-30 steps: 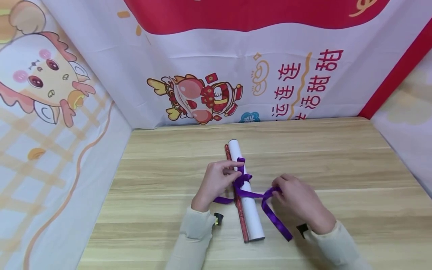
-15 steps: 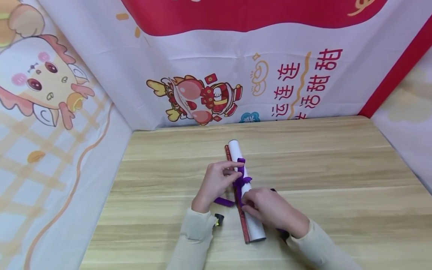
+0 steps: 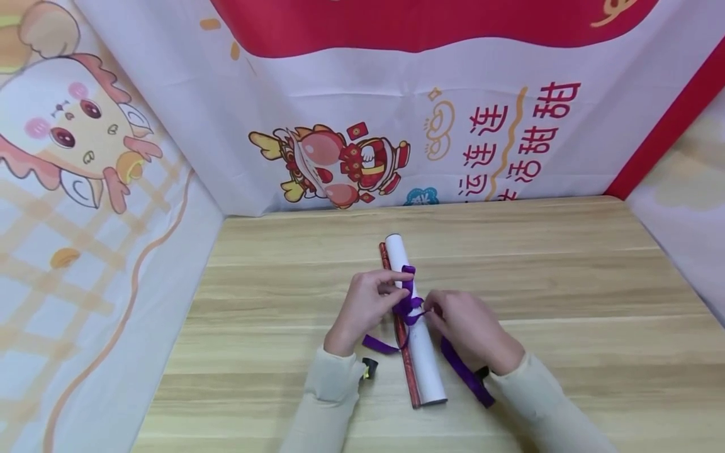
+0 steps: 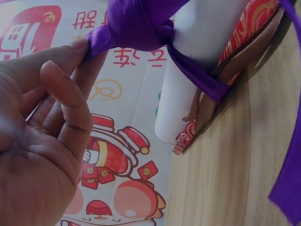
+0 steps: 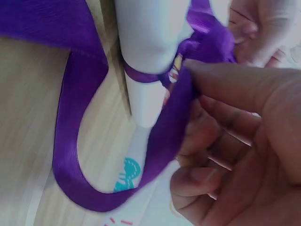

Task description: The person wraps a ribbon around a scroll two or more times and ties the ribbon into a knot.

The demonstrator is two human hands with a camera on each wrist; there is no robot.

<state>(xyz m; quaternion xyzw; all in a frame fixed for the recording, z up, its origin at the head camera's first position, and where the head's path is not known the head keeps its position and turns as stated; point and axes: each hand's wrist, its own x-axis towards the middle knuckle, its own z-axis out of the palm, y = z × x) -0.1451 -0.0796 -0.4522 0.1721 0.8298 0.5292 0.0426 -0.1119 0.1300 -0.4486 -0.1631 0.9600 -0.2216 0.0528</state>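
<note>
A white roll (image 3: 426, 365) with a red patterned strip (image 3: 409, 374) along its left side lies on the table, its far end tipped slightly left. Purple ribbon (image 4: 141, 23) wraps round its middle and gathers in a knot there. My left hand (image 3: 365, 308) pinches an upright loop of that ribbon between thumb and fingers, over the roll. Just right of the knot, my right hand (image 3: 472, 327) pinches another length of ribbon between thumb and forefinger. In the right wrist view this length hangs in a wide curve (image 5: 70, 155) below the fingers.
One ribbon tail (image 3: 379, 344) lies left of the roll, and another (image 3: 467, 374) trails to its right beneath the right wrist. A printed cloth (image 3: 340, 82) stands behind the wooden table (image 3: 272, 264), with further cloth at both sides.
My right hand came left with its ribbon from the table's right side to the roll, then shifted slightly up and right by the knot. My left hand stays in place, pinching the loop.
</note>
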